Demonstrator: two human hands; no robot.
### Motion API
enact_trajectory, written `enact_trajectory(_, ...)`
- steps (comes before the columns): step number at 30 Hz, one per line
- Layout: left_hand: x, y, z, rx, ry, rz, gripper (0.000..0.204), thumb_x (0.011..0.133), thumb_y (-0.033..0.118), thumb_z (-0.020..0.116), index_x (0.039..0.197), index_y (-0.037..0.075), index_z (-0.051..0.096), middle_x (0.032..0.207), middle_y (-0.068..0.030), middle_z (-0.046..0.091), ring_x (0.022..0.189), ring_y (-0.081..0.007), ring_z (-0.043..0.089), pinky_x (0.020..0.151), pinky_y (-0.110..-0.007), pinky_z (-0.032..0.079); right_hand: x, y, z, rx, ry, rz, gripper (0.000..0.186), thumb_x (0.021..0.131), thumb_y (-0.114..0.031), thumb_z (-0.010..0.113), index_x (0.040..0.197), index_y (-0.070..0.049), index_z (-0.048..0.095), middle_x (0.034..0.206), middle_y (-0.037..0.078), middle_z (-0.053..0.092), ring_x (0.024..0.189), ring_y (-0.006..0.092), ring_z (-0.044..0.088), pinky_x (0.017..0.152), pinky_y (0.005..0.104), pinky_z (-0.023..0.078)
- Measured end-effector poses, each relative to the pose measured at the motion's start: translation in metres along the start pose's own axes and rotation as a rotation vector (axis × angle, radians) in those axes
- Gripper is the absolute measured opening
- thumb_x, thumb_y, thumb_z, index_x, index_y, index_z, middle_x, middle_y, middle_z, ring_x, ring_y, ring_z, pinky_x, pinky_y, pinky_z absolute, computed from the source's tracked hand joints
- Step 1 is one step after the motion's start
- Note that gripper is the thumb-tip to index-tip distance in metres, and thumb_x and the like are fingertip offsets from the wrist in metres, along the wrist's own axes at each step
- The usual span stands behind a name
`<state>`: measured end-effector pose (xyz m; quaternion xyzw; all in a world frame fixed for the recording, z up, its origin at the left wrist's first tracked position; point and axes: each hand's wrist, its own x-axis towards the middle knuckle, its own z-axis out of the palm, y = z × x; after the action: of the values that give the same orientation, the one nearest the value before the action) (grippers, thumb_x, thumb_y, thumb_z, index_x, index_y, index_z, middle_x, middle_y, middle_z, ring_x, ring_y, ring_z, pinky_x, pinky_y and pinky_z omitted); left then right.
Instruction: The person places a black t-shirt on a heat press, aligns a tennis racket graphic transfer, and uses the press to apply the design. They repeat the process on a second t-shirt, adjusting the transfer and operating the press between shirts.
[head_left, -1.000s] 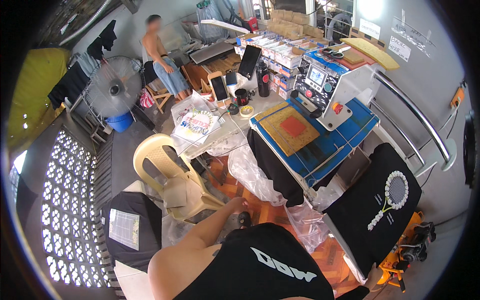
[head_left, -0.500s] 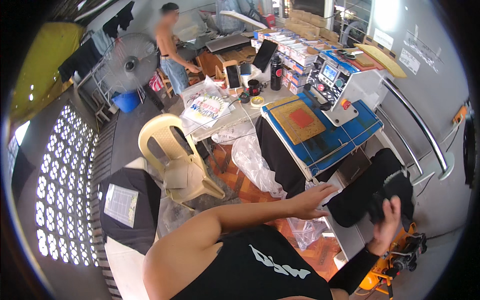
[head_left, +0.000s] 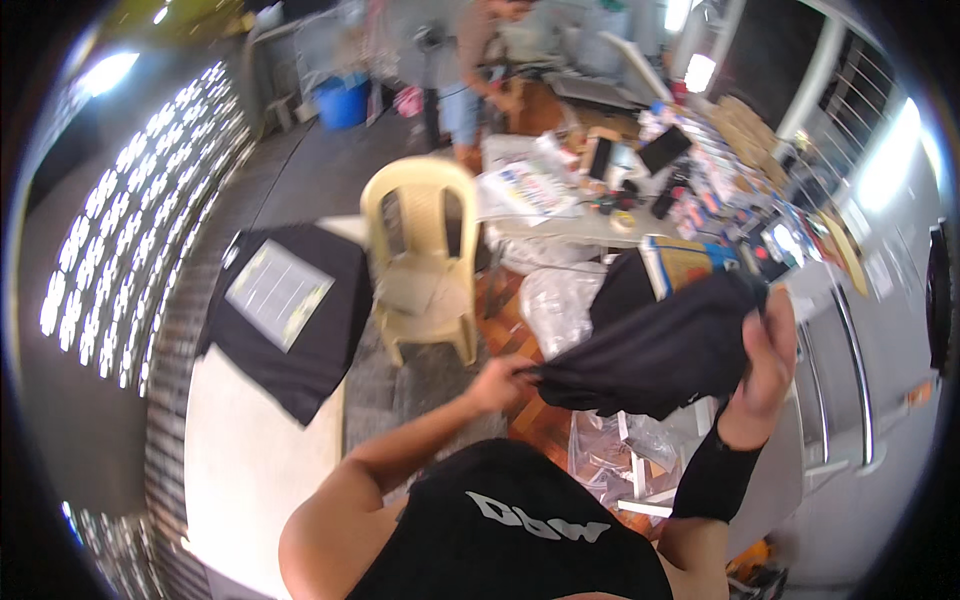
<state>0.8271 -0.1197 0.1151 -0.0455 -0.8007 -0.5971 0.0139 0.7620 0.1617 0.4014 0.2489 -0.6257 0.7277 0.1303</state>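
**Black garment stretched between two hands**

At the far left a black cloth [head_left: 300, 350] lies spread over a white table [head_left: 250, 470], with a pale printed sheet [head_left: 278, 293] resting on top of it. Just to its right stands a cream plastic chair [head_left: 425, 265], unoccupied, on the grey floor.

Further right, the person's left hand [head_left: 497, 383] is clenched on one edge of a black garment [head_left: 655, 350], pinching the fabric in front of the chest. The garment hangs in the air between both hands, pulled fairly taut and sagging a little in the middle, above clear plastic bags [head_left: 560, 305] on the floor.

The right hand [head_left: 768, 345], with a black wrist sleeve [head_left: 715, 475] below it, is closed on the garment's opposite end, held higher than the left.

Behind the garment a cluttered worktable [head_left: 600, 225] carries papers and small items, and another person [head_left: 480, 60] stands at the far end of the room.
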Motion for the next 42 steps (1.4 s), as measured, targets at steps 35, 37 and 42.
enact_trajectory(35,-0.592,-0.062,-0.016,0.569,1.249,-1.288,0.042,0.077,0.025,0.086,0.117,0.014,0.077,0.123,-0.0100,0.066,0.122,-0.0319,0.058,0.103,-0.050,0.043,-0.344,0.345,0.483,-0.339,-1.673,0.069,0.039,0.082,-0.010,0.080,0.121,-0.005,0.073,0.111,0.015,0.073,0.104,0.0301,0.070,0.094,0.0398,0.054)
enact_trajectory(37,-0.582,-0.078,-0.037,0.647,1.344,-1.104,0.036,0.081,0.021,0.083,0.115,0.010,0.076,0.121,-0.0118,0.067,0.117,-0.0333,0.061,0.100,-0.048,0.047,-0.319,0.355,0.463,-0.508,-1.700,-0.040,0.040,0.084,-0.019,0.080,0.121,-0.006,0.072,0.115,0.016,0.071,0.106,0.0334,0.069,0.095,0.0417,0.055)
enact_trajectory(42,-0.603,-0.143,-0.159,0.463,1.757,-0.779,0.020,0.087,0.007,0.073,0.107,0.002,0.073,0.117,-0.0199,0.064,0.108,-0.0399,0.064,0.096,-0.044,0.053,-0.228,0.383,0.402,-0.673,-1.805,0.159,0.042,0.090,-0.026,0.076,0.123,-0.001,0.070,0.119,0.017,0.074,0.111,0.0281,0.071,0.095,0.0395,0.055)
